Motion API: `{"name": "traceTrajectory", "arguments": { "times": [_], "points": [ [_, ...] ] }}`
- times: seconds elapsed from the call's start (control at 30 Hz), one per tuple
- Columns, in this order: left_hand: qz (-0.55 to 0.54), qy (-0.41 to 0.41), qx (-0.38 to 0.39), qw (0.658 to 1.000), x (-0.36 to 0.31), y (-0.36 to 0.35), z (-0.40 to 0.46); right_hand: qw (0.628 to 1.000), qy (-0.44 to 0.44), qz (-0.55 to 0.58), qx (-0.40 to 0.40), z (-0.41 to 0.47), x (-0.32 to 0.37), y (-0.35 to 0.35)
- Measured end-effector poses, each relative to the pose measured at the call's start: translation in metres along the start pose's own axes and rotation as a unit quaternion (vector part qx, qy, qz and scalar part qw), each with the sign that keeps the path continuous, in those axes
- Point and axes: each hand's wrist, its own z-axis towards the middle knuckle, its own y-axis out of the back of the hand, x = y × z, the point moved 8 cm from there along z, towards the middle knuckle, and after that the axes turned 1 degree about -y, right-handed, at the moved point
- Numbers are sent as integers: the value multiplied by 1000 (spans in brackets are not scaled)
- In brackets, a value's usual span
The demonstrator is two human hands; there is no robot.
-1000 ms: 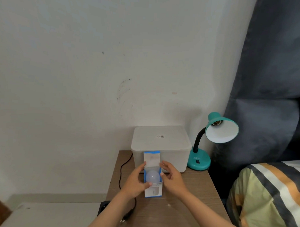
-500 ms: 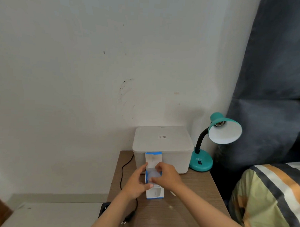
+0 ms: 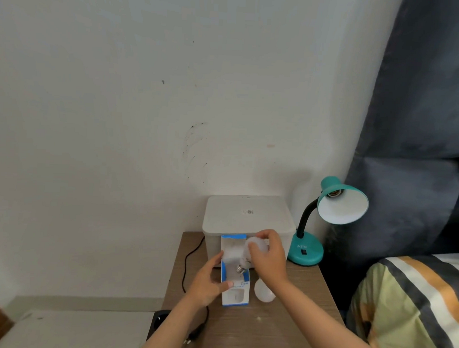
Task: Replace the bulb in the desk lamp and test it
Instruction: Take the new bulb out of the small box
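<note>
— So where is the new bulb (image 3: 249,255) sitting right now?

— It is hanging just above the open mouth of the blue-and-white box (image 3: 234,293), tilted, with its metal screw base pointing down into the opening. The right hand (image 3: 268,256) is pinching the round glass end, fingers curled tight around it.

— And the box, is anyone holding it?

— Yes, the left hand (image 3: 206,283) is clasping its left side, thumb pressing on the front panel and fingers reaching round the back. The box is standing upright on the wooden nightstand (image 3: 283,324) with its top flap folded up behind. I cannot tell whether anything else is lying inside it.

— What is sitting around it?

— A second white bulb (image 3: 264,292) is resting on the tabletop just beside the box, on its right and under the right wrist. Behind both, a closed white lidded bin (image 3: 247,218) is standing against the wall. The teal desk lamp (image 3: 325,219) is standing at the back right corner, near the table edge, its shade facing forward and its socket showing bare.

— Is there open room?

— The near part of the tabletop is lying open. A black cord (image 3: 186,263) is running down the left edge, and striped bedding (image 3: 411,302) is crowding the right side.
</note>
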Motion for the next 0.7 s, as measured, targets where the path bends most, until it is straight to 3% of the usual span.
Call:
{"name": "traceTrajectory", "arguments": {
  "times": [0.13, 0.27, 0.37, 0.7],
  "points": [
    [13, 0, -26, 1000, 0, 0, -3, 999, -19, 15, -25, 4, -3, 12],
    [21, -12, -43, 999, 0, 0, -4, 990, -54, -127, 12, 3, -8, 8],
    [12, -5, -47, 999, 2, 0, -4, 983, -65, -162, 62, 0, -12, -1],
    [1, -5, -77, 997, 12, 0, -3, 948, 8, -283, 145, -10, -16, -18]
  ]
}}
